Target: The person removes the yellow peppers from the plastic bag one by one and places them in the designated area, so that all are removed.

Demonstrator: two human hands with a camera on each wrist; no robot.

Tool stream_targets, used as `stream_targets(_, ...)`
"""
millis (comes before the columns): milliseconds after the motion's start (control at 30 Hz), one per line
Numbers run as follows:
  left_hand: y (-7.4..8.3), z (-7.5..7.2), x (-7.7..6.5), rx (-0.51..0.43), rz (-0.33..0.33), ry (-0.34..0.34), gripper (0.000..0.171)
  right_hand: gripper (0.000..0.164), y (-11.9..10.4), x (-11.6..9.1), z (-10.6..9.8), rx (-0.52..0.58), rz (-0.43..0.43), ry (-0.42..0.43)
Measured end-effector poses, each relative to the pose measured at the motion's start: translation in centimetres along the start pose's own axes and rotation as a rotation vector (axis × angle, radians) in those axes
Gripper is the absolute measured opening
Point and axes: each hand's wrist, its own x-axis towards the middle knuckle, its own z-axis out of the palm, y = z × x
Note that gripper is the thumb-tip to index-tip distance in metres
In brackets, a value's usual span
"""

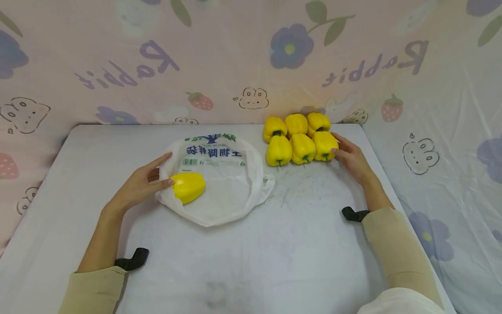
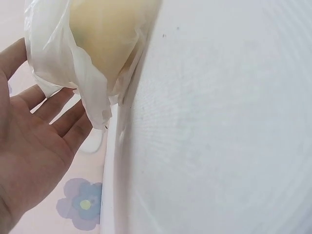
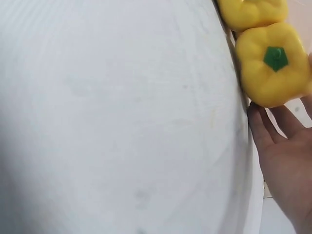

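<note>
My left hand (image 1: 143, 181) holds the left side of a white plastic bag (image 1: 229, 203), its thumb over the rim. A yellow bell pepper (image 1: 190, 187) lies on its side in the bag, beside that thumb; the left wrist view shows it dimly through the film. At the right, my right hand (image 1: 353, 159) grips the front-right yellow bell pepper (image 1: 324, 145) of a group, thumb and fingers at its right side. In the right wrist view this pepper (image 3: 261, 80) has its green stem facing the camera and touches a neighbouring pepper (image 3: 251, 14).
Several more yellow bell peppers (image 1: 296, 124) sit close together in two rows near the back edge of the white-covered table (image 1: 251, 270). A printed curtain (image 1: 219, 56) hangs behind it. Black wrist mounts (image 1: 133, 259) stick out by both sleeves.
</note>
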Motion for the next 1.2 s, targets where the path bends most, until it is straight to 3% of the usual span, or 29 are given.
stream_targets(300,-0.1,-0.1,-0.1,0.006,-0.006,-0.007,0.081,0.062,-0.4,0.2,0.3,-0.019,0.032,0.001)
stream_targets(400,-0.2,0.0,-0.3,-0.001,-0.001,-0.010,0.081,0.064,-1.4,-0.3,0.8,-0.091,0.014,0.011)
stream_targets(600,0.1,-0.2,-0.4,0.022,0.006,-0.009,0.079,0.062,-3.2,-1.5,1.5,-0.179,-0.092,0.080)
stream_targets(967,0.9,-0.5,-0.3,0.036,0.014,-0.041,0.076,0.050,-4.0,-1.8,2.4,-0.110,-0.254,0.217)
stream_targets(1200,1.0,-0.2,-0.9,0.010,0.039,-0.054,0.077,0.049,-4.1,-1.2,2.6,-0.096,-0.353,0.202)
